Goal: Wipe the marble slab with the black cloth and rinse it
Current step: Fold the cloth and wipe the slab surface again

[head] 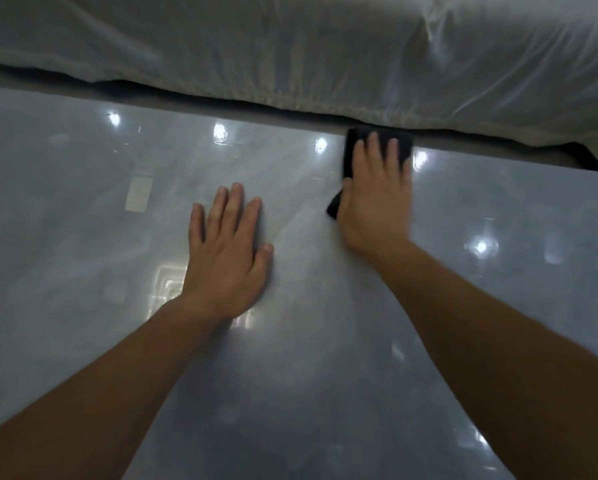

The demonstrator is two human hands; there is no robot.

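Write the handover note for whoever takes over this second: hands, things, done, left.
Left hand: flat on the slab, fingers straight, holding nothing.
Right hand: presses the cloth flat with straight fingers.
Cloth: at the slab's far edge, right by the plastic sheet.
Done: wiping is under way; how much is covered cannot be told.
Left: finish wiping, then rinse; no water or sink in view.

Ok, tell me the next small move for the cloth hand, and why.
Probably draw the right hand back toward the body, pressing the cloth along the slab. The cloth sits at the slab's far edge, by the plastic sheet, so little room is left further forward. The left hand lies flat on the slab, seemingly bracing.
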